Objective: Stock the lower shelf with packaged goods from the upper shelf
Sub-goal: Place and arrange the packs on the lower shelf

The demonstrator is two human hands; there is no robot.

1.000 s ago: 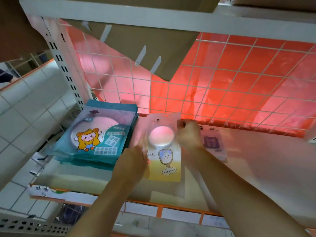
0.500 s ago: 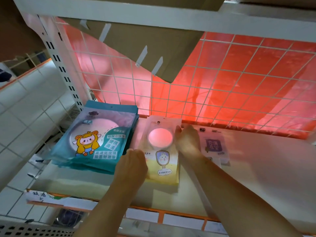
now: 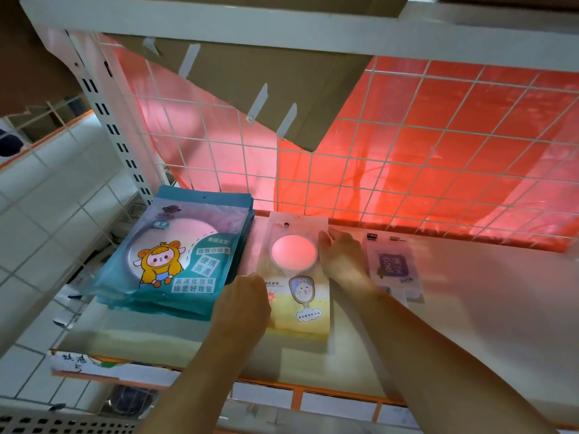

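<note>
The yellow mirror pack (image 3: 300, 311), with a round pink mirror in its window and a rabbit drawn below, lay flat on the white shelf (image 3: 470, 308) between a teal stack of mirror packs (image 3: 188, 255) and a purple-labelled pack (image 3: 393, 264). The right hand (image 3: 341, 264) pinched its right edge. The left hand (image 3: 241, 305) curled over its lower left corner, but whether it gripped could not be told. Behind stood a wire grid (image 3: 407, 125) over red sheeting (image 3: 470, 145), with cardboard (image 3: 282, 83) above and white tiles (image 3: 47, 214) to the left.

A yellow mirror packet (image 3: 300, 321) lies flat on the shelf (image 3: 470, 308) beside stacked teal packets (image 3: 175, 255).
</note>
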